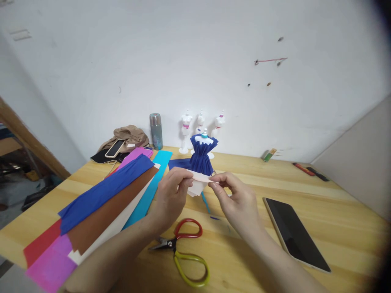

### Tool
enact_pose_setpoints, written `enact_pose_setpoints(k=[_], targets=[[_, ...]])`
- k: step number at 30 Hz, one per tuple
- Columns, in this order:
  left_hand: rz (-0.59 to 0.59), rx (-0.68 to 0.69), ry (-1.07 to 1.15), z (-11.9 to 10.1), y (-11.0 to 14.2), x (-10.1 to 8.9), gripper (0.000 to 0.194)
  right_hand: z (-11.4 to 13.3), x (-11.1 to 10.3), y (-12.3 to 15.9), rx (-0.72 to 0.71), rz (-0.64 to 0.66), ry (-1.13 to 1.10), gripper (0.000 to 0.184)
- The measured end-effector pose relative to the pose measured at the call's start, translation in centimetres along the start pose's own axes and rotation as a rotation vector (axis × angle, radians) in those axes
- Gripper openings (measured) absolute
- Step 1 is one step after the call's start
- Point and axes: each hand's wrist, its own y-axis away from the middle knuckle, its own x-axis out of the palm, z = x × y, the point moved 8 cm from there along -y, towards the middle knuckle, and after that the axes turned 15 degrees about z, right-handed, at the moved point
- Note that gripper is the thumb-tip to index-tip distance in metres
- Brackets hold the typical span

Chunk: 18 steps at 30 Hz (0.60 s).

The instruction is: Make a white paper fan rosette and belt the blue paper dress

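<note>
Between my hands is a small piece of white paper [197, 187], folded or layered, held up above the table. My left hand [174, 191] pinches its left end between thumb and fingers. At the right end, my right hand [233, 195] pinches the edge the same way. Just behind the paper stands a small mannequin in a pleated dark blue dress [201, 156]. Scissors [171, 243] with one red and one yellow-green handle lie on the table below my hands, blades toward the left.
Coloured crepe paper sheets [106, 195] spread across the left side. Several white mannequins [185, 128] stand by the wall, near a thermos [156, 132]. A tablet [296, 234] lies at right. A phone [115, 148] rests on brown cloth [131, 136].
</note>
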Motion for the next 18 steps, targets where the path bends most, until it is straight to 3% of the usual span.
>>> enact_pose_setpoints(k=[8, 14, 18], targets=[[0.030, -0.307, 0.311, 2.7, 0.7, 1.2, 0.004, -1.8, 0.5, 0.0, 0.145, -0.008, -0.223, 0.012], [0.022, -0.349, 0.533, 2.0, 0.2, 1.4, 0.004, -0.6, -0.5, -0.1, 0.025, -0.116, -0.307, 0.006], [0.011, -0.367, 0.557, 1.6, 0.2, 1.2, 0.003, -0.2, -0.7, 0.0, -0.008, -0.135, -0.329, 0.006]])
